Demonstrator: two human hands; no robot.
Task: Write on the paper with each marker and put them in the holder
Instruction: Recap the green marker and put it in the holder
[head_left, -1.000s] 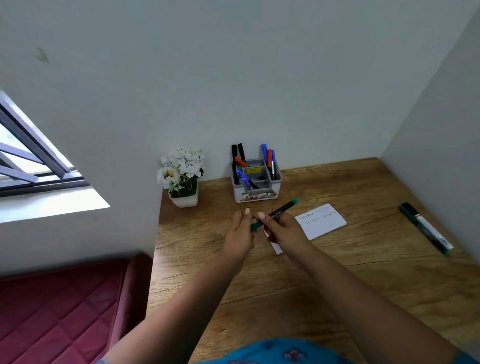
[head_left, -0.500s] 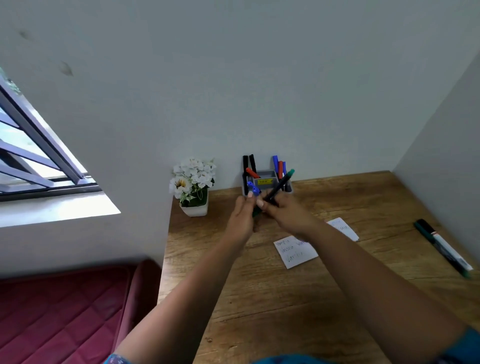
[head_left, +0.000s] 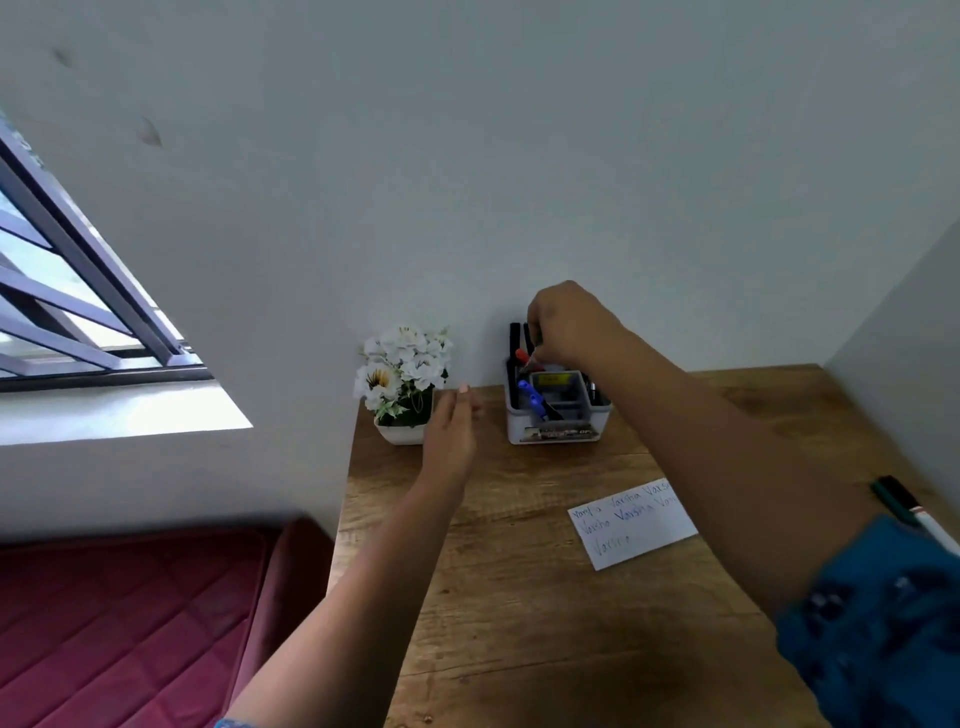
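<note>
While the right hand (head_left: 563, 325) reaches over the back left corner of the holder (head_left: 558, 410), its fingers are curled downward among the markers standing there, and it seems to be lowering a marker into that compartment; the marker itself is hidden behind the hand, so I cannot tell for sure whether anything is pinched. The left hand (head_left: 451, 431) hangs in the air beside the holder, between it and the flower pot (head_left: 402, 384), with fingers straight, relaxed and empty.

Judging by how things lie, the task is well along. The holder already carries several markers: black ones just under the right hand's fingers, a red-capped one (head_left: 522, 356) beside them, a blue one (head_left: 532, 397) leaning in a nearer compartment. The paper (head_left: 634, 522), below the right forearm and nearer the person, bears several lines of handwriting in different colours. What is left, it seems, is the pair of markers (head_left: 906, 506) lying far out beyond the right elbow on the desk (head_left: 519, 597).

Those two are partly cut off by the blue sleeve (head_left: 878, 618), and their colours are hard to read. The holder's right side is hidden behind the wrist.
</note>
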